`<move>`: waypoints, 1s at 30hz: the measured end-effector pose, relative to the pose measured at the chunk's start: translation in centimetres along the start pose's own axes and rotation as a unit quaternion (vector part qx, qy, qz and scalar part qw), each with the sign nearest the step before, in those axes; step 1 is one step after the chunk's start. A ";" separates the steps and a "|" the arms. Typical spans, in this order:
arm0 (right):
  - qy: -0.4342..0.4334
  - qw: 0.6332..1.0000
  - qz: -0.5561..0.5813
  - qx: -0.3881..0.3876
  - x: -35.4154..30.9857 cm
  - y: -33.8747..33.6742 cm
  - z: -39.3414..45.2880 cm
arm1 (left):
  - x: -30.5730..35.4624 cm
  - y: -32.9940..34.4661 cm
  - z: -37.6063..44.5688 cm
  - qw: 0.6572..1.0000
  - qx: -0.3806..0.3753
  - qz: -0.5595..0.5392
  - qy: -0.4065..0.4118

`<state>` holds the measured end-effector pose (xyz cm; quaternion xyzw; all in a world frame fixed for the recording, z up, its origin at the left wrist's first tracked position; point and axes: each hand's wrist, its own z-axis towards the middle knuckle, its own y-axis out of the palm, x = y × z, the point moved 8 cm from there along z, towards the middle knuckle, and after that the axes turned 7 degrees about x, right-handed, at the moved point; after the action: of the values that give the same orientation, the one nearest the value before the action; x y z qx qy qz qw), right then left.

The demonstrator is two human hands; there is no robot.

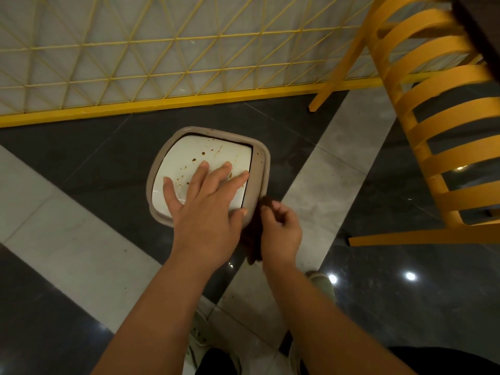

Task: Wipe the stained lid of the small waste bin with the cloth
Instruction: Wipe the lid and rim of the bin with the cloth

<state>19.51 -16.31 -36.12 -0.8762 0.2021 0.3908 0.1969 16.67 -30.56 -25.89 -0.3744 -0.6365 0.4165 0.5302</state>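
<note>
A small waste bin stands on the floor, seen from above, with a beige rim point(159, 161) around a white swing lid point(213, 152). Brown spots and streaks mark the lid. My left hand point(208, 204) lies flat on the lid's near half with its fingers spread, holding nothing. My right hand point(281, 234) is at the bin's near right corner, pinched on a dark brown cloth point(254, 239). The cloth hangs down between my two hands, and its top touches the beige rim.
A yellow slatted chair point(433, 123) stands close on the right, one leg point(332, 79) reaching the floor behind the bin. A yellow wire fence panel point(167, 63) runs along the back. My shoes point(200, 331) are on the grey and black floor tiles below.
</note>
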 end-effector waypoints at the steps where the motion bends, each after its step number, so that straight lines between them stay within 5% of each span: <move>1: -0.024 0.999 -0.021 -0.008 -1.2 0.4 1.2 | 0.0 0.0 0.1 1.000 0.000 0.000 0.001; 6: -0.034 0.999 -0.006 0.022 -0.9 1.0 1.2 | 0.0 -0.3 0.2 1.000 0.004 -0.005 -0.007; 14: 0.103 0.985 0.114 0.077 6.5 1.0 -4.5 | 0.0 -0.1 0.1 1.000 0.001 0.000 -0.008; 23: -0.057 0.997 -0.051 -0.022 -1.8 1.5 1.8 | 0.2 -0.1 0.0 1.000 0.001 -0.002 -0.001; 30: 0.043 0.994 -0.068 -0.073 -3.0 2.8 4.5 | 0.0 -0.3 0.0 0.999 -0.024 0.027 0.010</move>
<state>13.51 -15.81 -37.17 -0.9159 0.1208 0.3525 0.1494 16.70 -30.61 -25.64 -0.4079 -0.6310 0.4113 0.5160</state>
